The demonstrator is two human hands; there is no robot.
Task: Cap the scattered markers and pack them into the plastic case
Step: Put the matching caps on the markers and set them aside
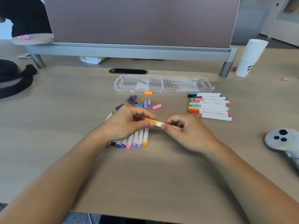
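Marker with a yellow cap is held over the desk, left hand pinching the cap, right hand gripping the white barrel. Behind lies the open plastic case. Print on the capped markers and black characters on the paper cups are too blurred to read.

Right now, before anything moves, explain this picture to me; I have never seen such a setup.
There is no machine here. A person works with bare hands, and one camera worn on their head looks down at the table. The left hand pinches a yellow cap and the right hand pinches a white marker, with cap and barrel meeting. More markers lie under the left hand, and loose caps lie beyond. At right is a row of capped markers, and behind it the open clear case.
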